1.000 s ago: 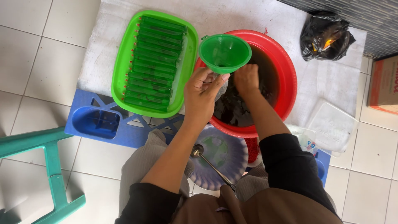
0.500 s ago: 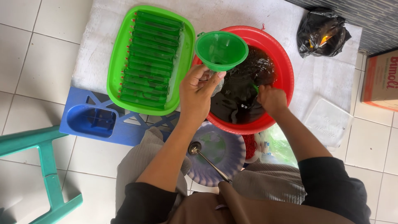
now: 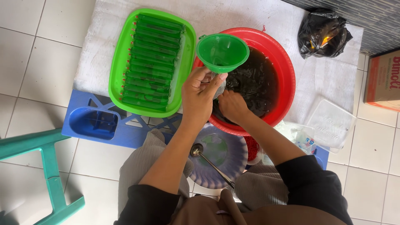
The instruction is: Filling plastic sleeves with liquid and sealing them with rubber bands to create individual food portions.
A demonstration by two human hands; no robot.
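Observation:
My left hand (image 3: 201,95) grips the neck of a green funnel (image 3: 222,52) together with a thin clear plastic bag under it, held over the near left rim of a red basin (image 3: 287,75). The basin holds a dark brown liquid (image 3: 258,79). My right hand (image 3: 231,106) is just right of the left, fingers closed at the bag below the funnel, over the basin's near edge. To the left lies a green tray (image 3: 121,62) packed with several long filled green tubes (image 3: 152,62).
A ladle (image 3: 210,162) rests on a purple plate (image 3: 239,154) on my lap. A blue plastic stool top (image 3: 89,123), a teal stool (image 3: 46,175), a black bag (image 3: 323,33), clear plastic bags (image 3: 329,123) and a cardboard box (image 3: 383,79) surround the white mat (image 3: 102,41).
My right hand went out to the right side of the basin, then came back to the bag under the funnel. The left hand kept the funnel in place.

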